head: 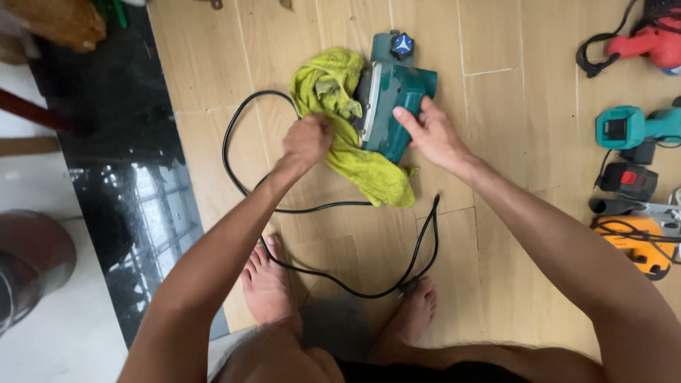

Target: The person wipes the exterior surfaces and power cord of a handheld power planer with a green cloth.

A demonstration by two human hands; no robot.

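On the pale wood-look floor [340, 248] sit 1 teal electric planer [392, 96], 1 yellow-green terry cloth [344, 120] and 1 looping black power cord [333, 273]. At the right edge lie 4 more power tools: 1 red [649, 39], 1 teal [631, 126], 1 black [628, 181], 1 orange [635, 245].

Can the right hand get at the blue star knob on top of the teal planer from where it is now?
Probably yes. The right hand holds the teal planer by its side, and the blue star knob sits uncovered at the far end; the yellow-green cloth lies on the other side.
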